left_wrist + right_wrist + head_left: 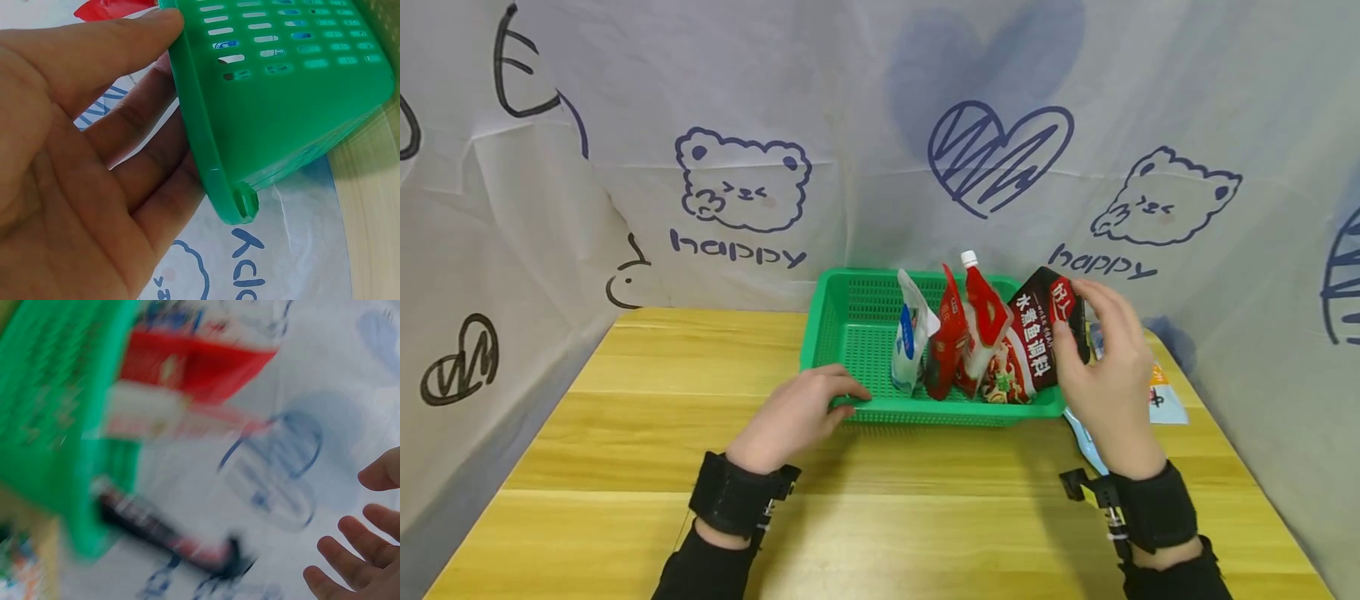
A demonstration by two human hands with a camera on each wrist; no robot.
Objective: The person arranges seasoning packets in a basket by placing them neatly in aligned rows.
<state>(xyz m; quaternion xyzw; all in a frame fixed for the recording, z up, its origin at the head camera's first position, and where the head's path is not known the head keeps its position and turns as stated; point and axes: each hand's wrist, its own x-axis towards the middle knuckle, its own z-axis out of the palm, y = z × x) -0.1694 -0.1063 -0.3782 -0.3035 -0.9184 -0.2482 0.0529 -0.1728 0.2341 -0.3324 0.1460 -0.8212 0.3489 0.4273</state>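
Observation:
A green plastic basket [925, 408] stands on the table with several upright packets in it. My left hand [801, 412] grips its front rim at the left; in the left wrist view the thumb and fingers [147, 125] lie on the rim [200, 125]. A black-and-red seasoning packet [1028, 350] leans to the right at the basket's right end. Close by it is my right hand [1108, 367], and the right wrist view shows that hand's spread fingers [365, 540] apart from the blurred packet [165, 528]. Left of it stand a white-capped red pouch [985, 312], a red packet [947, 342] and a white-and-blue pouch [912, 342].
Right of the basket, a white-and-orange packet [1167, 400] and a light-blue item [1086, 442] lie on the wooden table [925, 517], partly hidden by my right hand. A white printed cloth [865, 125] hangs behind the table.

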